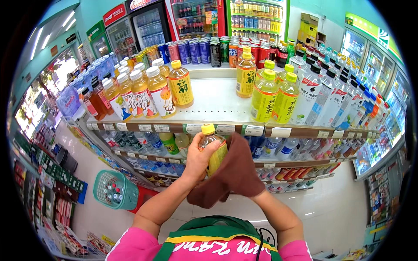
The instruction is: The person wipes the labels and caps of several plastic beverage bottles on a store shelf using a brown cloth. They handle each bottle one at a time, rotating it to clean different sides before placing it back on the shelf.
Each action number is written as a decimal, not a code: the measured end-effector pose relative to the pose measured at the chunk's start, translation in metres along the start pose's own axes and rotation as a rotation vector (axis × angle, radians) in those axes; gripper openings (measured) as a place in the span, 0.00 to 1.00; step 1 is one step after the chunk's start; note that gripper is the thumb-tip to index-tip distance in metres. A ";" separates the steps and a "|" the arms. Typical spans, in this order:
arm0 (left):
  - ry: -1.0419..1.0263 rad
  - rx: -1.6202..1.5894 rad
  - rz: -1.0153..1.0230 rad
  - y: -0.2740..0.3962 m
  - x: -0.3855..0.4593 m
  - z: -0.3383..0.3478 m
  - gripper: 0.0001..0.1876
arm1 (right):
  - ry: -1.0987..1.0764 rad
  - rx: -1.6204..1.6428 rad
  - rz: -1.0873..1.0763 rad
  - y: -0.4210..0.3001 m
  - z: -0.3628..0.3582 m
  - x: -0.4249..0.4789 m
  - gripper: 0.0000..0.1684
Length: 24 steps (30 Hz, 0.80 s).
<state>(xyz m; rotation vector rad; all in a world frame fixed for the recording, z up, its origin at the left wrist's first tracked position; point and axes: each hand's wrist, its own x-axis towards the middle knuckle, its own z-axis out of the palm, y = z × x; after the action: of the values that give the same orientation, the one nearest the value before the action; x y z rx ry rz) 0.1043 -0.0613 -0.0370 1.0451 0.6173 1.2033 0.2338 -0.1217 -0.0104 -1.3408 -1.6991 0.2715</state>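
My left hand (200, 160) grips a bottle of yellow tea (218, 156) with a yellow cap, held slightly tilted in front of the shelf edge. A brown cloth (240, 168) drapes over my right hand and lies against the bottle's right side. The cloth hides my right fingers; only the wrist shows below it. Behind, on the white top shelf (214, 94), a matching yellow-capped bottle (180, 86) stands left of a bare stretch. More yellow-capped bottles (245, 76) and green-capped bottles (265, 98) stand to the right of it.
White-capped juice bottles (162, 91) and tall black-capped bottles (307, 94) flank the top shelf. Cans (204, 52) line a raised tier behind. Price tags run along the shelf edge (222, 129). A teal basket (112, 189) with several bottles sits low at left, by something red (143, 195).
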 end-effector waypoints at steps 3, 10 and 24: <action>-0.072 0.151 0.084 0.020 0.009 -0.010 0.22 | 0.034 -0.045 -0.170 -0.008 0.013 0.028 0.28; -0.046 0.065 0.090 0.050 0.038 -0.031 0.21 | 0.044 0.000 -0.196 -0.018 0.055 0.063 0.38; -0.297 -0.079 0.098 0.037 0.065 -0.028 0.30 | -0.174 0.621 0.353 -0.025 0.054 0.029 0.26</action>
<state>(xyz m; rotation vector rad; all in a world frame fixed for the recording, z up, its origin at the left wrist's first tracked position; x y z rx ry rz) 0.0827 0.0097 -0.0078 1.1699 0.2888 1.1193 0.1771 -0.0874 -0.0084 -1.1477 -1.3350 1.0522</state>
